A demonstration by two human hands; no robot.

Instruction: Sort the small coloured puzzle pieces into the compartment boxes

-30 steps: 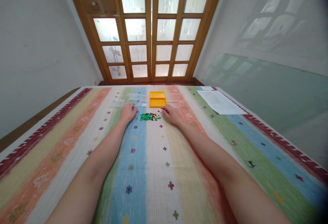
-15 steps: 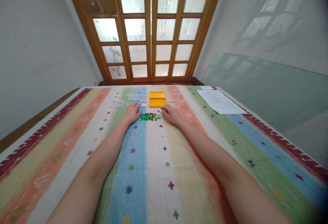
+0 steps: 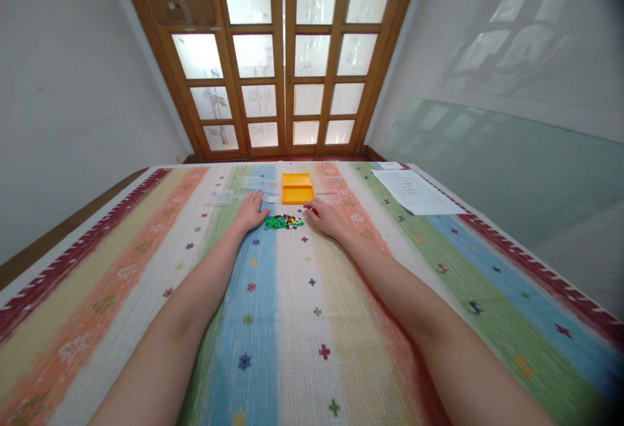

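Note:
A small pile of green, brown, yellow and blue pieces (image 3: 283,222) lies on the striped tablecloth between my hands. My left hand (image 3: 251,211) rests palm down at the pile's left side, fingers stretched forward and thumb apart, holding nothing. To the right of the pile is my right hand (image 3: 322,216), its fingers loosely bent and apart, with nothing visible in it. Just beyond the pile sits an open orange box (image 3: 298,188) with two sections. Clear plastic trays (image 3: 221,198) lie to the left of the box, near my left fingertips.
Another clear plastic piece (image 3: 327,190) lies to the right of the orange box. Printed white sheets (image 3: 414,192) are at the table's back right. The striped tablecloth (image 3: 297,322) covers the table, with glazed wooden doors (image 3: 287,81) beyond its far edge.
The fingers of my left hand have straightened forward and its thumb has spread toward the pile. My right hand has barely changed. The whole view has shifted slightly.

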